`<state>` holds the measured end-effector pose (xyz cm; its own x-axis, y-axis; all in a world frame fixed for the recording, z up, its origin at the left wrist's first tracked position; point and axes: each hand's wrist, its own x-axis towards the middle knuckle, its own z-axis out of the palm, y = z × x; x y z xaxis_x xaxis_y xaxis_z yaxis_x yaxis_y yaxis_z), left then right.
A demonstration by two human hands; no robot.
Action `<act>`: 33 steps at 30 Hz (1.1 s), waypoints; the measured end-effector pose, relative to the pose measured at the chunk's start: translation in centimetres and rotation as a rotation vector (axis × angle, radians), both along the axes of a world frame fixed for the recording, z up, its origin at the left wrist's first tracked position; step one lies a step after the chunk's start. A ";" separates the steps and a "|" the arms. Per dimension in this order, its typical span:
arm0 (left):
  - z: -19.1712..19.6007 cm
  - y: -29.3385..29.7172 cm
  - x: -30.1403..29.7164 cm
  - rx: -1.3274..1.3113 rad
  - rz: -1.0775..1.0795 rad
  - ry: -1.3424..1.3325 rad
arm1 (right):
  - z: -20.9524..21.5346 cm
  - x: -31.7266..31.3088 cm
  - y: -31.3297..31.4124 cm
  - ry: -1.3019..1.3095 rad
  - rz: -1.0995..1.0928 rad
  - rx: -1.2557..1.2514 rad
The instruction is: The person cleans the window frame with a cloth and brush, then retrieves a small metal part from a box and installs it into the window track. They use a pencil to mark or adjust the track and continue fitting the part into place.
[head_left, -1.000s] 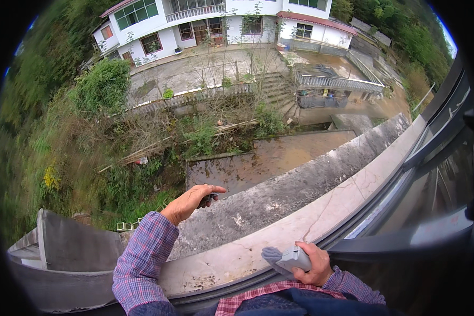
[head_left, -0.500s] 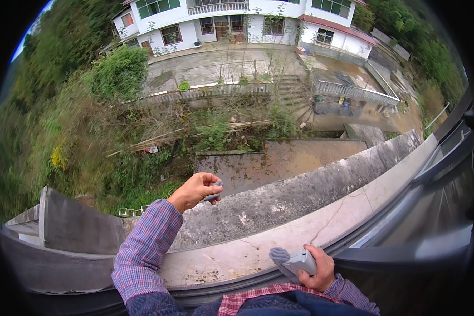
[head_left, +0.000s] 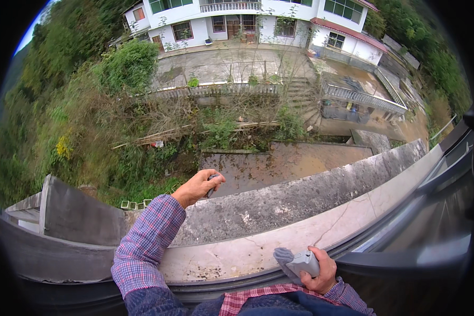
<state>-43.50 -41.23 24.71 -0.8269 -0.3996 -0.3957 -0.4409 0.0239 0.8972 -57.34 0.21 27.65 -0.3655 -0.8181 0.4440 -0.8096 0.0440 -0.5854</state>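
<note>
By one sill, right hand holds one block.

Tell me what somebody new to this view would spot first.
Probably the white house across the top, beyond a paved yard. Next, near the middle, the left hand reaches out past the pale sill, pinching a small dark object too covered to name. At the lower right, the right hand grips a grey box-shaped object, with a bunched grey cloth-like piece just left of it.
</note>
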 end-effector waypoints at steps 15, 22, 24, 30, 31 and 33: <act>-0.1 -1.0 1.9 -0.031 0.080 -0.267 | 0.0 0.0 0.0 -0.011 0.004 0.014; -2.0 0.2 0.9 0.065 -0.058 -0.071 | 0.0 0.1 0.1 -0.028 0.001 0.025; -1.9 0.6 0.7 -0.019 -0.054 -0.058 | -0.1 0.1 0.1 -0.036 -0.001 0.029; -1.0 0.5 0.1 -0.007 -0.007 -0.063 | -0.2 0.1 0.2 -0.023 0.001 0.020; -1.0 0.4 0.1 0.041 -0.003 -0.040 | -0.2 0.1 0.2 -0.023 0.002 0.019; -0.8 0.5 0.0 0.111 0.013 -0.018 | -0.2 0.0 0.2 -0.022 0.004 0.018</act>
